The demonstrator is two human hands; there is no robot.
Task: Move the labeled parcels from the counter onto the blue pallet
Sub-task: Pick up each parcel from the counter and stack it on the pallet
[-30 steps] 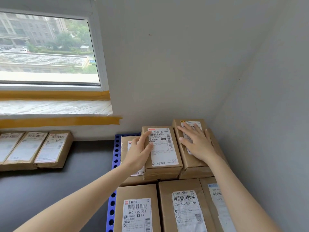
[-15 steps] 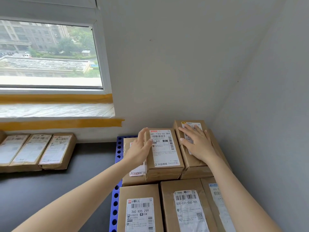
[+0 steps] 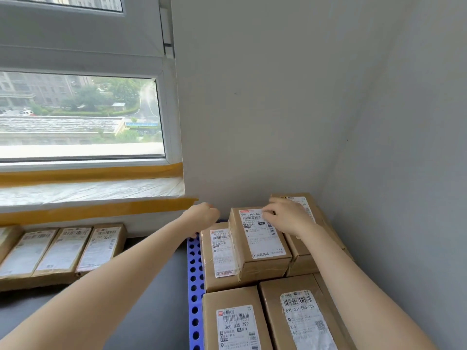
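Placement step closing: brown cardboard parcel with white label point(image 3: 260, 242) sits stacked on the blue perforated pallet point(image 3: 194, 286). Right hand point(image 3: 286, 217) rests loosely on it; left hand point(image 3: 202, 213) curled, empty. Next: fetch bench parcels point(image 3: 60, 251).

Brown parcels point(image 3: 260, 246) bear white barcode labels, on a blue pallet point(image 3: 194, 286) dotted with dark holes.

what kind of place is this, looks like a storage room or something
Probably a small parcel sorting or storage room: labeled brown parcels stacked on a blue pallet in a bare corner, more parcels lined up below a taped window sill.
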